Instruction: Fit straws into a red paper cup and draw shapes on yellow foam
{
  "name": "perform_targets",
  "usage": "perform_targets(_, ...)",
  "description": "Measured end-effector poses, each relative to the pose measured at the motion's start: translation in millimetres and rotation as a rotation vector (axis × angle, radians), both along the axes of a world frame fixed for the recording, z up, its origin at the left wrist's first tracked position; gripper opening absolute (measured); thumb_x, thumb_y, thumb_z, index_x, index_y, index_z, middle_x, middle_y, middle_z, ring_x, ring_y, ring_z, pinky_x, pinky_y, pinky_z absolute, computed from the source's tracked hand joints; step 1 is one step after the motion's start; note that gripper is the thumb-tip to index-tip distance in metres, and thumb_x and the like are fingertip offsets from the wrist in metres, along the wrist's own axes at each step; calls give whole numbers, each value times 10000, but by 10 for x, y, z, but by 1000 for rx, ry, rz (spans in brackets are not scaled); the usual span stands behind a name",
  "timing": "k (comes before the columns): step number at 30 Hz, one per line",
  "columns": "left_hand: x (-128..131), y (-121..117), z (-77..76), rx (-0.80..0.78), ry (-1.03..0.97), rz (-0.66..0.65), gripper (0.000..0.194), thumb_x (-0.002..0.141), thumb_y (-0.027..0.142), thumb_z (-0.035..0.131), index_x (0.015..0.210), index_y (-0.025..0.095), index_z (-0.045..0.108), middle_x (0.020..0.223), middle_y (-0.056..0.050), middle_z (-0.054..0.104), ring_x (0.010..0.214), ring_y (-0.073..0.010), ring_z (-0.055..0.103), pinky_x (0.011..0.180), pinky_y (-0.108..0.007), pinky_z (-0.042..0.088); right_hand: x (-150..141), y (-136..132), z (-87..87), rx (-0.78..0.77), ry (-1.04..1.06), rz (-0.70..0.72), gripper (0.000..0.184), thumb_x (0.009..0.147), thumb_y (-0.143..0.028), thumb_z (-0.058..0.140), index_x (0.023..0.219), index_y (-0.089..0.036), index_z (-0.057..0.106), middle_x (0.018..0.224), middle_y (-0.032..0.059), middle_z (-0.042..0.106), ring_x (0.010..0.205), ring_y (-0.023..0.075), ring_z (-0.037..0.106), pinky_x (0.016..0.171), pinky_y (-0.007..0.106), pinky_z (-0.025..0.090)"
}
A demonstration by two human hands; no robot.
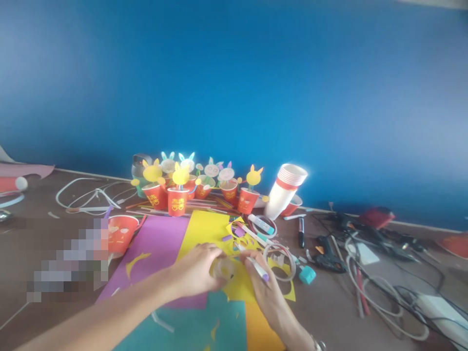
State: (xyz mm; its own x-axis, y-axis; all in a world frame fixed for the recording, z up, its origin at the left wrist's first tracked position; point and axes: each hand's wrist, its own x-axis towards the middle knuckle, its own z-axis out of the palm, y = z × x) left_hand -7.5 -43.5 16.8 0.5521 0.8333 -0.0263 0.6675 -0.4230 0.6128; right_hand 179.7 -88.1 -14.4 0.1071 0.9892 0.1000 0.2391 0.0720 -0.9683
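Observation:
My left hand (199, 267) closes round a pale, see-through ring that looks like a roll of tape (224, 269), down on a sheet of yellow paper (239, 287). A white marker with a purple end (259, 269) is gripped in my right hand (261, 287), its tip pointing at the yellow paper near the roll. Round holes and cut scraps mark the yellow paper on the right. Under both hands lie purple paper (161, 243), teal paper (197, 321) and an orange sheet (259, 326).
Red paper cups (178, 202) with paper animal heads stand in a row by the blue wall. A stack of white cups (285, 190) leans to their right. A glue gun (329, 256) and tangled cables (387, 297) lie right. One red cup (120, 234) tilts at left.

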Motion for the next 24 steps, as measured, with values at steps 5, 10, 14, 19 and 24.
perform_targets(5, 159, -19, 5, -21, -3, -64, 458, 652, 332, 776, 1082, 223, 664, 1121, -76, 679, 1071, -288, 613, 929, -397, 493, 11, -12, 8, -10, 65, -15, 391, 871, -600, 513, 903, -221, 602, 852, 53, 653, 868, 216, 630, 764, 304, 546)
perform_targets(10, 79, -104, -192, -5, 15, -77, 497, 677, 258, 747, 1158, 236, 624, 1158, -71, 645, 1120, -284, 559, 948, -400, 471, -53, -65, -113, 65, 22, -5, 255, 920, -470, 494, 937, -239, 601, 884, 43, 653, 863, 208, 638, 779, 301, 551)
perform_targets(14, 30, -113, -270, 52, -2, -122, 496, 699, 188, 708, 1179, 257, 601, 1102, -47, 640, 1054, -249, 561, 931, -382, 450, -82, -93, -180, 92, -47, 17, 187, 938, -380, 491, 996, -246, 608, 981, 48, 662, 958, 211, 637, 894, 332, 528)
perform_targets(19, 51, -117, -307, 83, -65, -146, 475, 708, 181, 697, 1165, 255, 593, 1089, -41, 650, 1035, -247, 557, 928, -399, 424, -52, -107, -197, 63, -32, 22, 220, 944, -388, 501, 1068, -249, 617, 1061, 53, 666, 1044, 209, 619, 931, 316, 513)
perform_targets(24, 45, -154, -291, 62, -48, -153, 455, 673, 161, 682, 1115, 246, 611, 1101, -47, 663, 1045, -267, 553, 939, -419, 411, -54, -108, -232, 81, -28, 6, 240, 946, -368, 502, 1120, -257, 625, 1135, 64, 665, 1081, 222, 612, 923, 321, 525)
